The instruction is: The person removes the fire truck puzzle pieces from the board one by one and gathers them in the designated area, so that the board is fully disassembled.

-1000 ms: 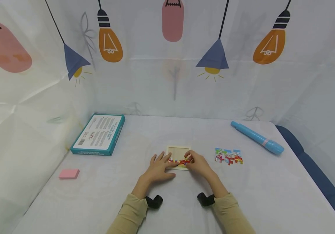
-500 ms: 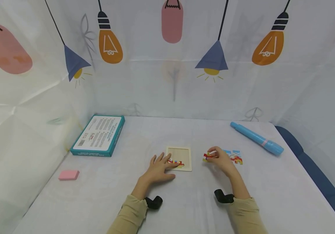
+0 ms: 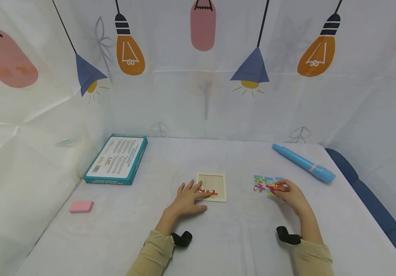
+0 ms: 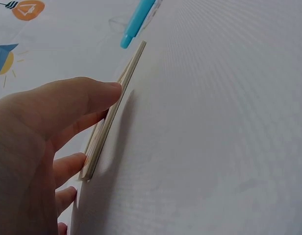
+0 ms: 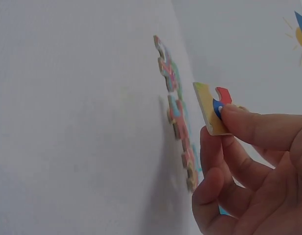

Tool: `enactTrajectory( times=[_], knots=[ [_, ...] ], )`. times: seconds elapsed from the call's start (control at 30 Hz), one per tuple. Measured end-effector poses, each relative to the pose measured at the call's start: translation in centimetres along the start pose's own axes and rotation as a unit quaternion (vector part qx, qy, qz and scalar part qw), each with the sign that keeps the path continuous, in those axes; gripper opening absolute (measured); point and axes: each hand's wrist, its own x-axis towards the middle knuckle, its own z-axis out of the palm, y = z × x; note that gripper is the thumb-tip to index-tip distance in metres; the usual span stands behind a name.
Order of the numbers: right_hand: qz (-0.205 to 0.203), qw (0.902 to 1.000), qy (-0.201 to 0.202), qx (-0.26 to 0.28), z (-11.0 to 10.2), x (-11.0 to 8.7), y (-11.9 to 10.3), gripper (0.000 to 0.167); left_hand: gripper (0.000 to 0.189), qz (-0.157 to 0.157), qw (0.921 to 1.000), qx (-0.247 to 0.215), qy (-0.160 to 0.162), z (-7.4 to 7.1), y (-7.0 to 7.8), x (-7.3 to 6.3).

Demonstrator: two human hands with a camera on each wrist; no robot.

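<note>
My left hand [image 3: 186, 201] lies with spread, straight fingers at the left side of a small wooden puzzle tray [image 3: 216, 180]. Colourful puzzle pieces [image 3: 214, 193] sit along the bottom of the tray, partly hidden by a finger. In the left wrist view, the fingers touch the rim of the tray. My right hand [image 3: 292, 196] pinches a yellow, red and blue puzzle piece [image 5: 207, 103] between thumb and fingers. It hovers over the right end of a group of puzzle pieces [image 3: 260, 183] on the table, covering part of it.
A teal-edged box [image 3: 116, 159] lies at the back left, with a pink block [image 3: 81, 206] in front of it. Toward the back right rests a light blue marker-shaped tube [image 3: 303, 162]. A printed curtain [image 3: 177, 99] hangs behind the white table.
My right hand has lifted a puzzle piece from the tray and carried it right, over the loose pieces. The left hand stays at the tray.
</note>
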Motion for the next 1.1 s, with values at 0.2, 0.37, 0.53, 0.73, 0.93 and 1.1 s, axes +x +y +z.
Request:
enactTrajectory(
  times=[0.2,0.37,0.53,0.73,0.93,1.1],
  knots=[
    [0.027,0.9995,0.013,-0.008,-0.9,-0.6,1.3,0.044,0.046,-0.004,1.0000,-0.002,-0.004,0.0,0.0,0.0],
    [0.045,0.9984,0.030,-0.019,-1.3,-0.9,2.0,0.044,0.047,0.000,1.0000,0.003,-0.007,0.0,0.0,0.0],
    [0.043,0.9957,0.052,-0.064,-1.3,-0.9,2.1,0.045,0.046,-0.005,1.0000,0.003,-0.005,0.1,-0.1,0.0],
    [0.047,0.9892,0.084,-0.110,-0.8,-0.6,2.2,0.049,0.046,-0.006,1.0000,0.002,0.003,0.2,0.0,0.1],
    [0.025,0.9924,0.100,-0.066,0.2,-0.4,1.4,0.049,0.046,-0.006,1.0000,0.003,0.003,0.2,-0.1,0.1],
    [-0.023,0.9949,0.094,0.030,1.8,0.2,0.0,0.047,0.046,-0.006,1.0000,-0.003,0.004,0.2,-0.1,0.1]
  ],
)
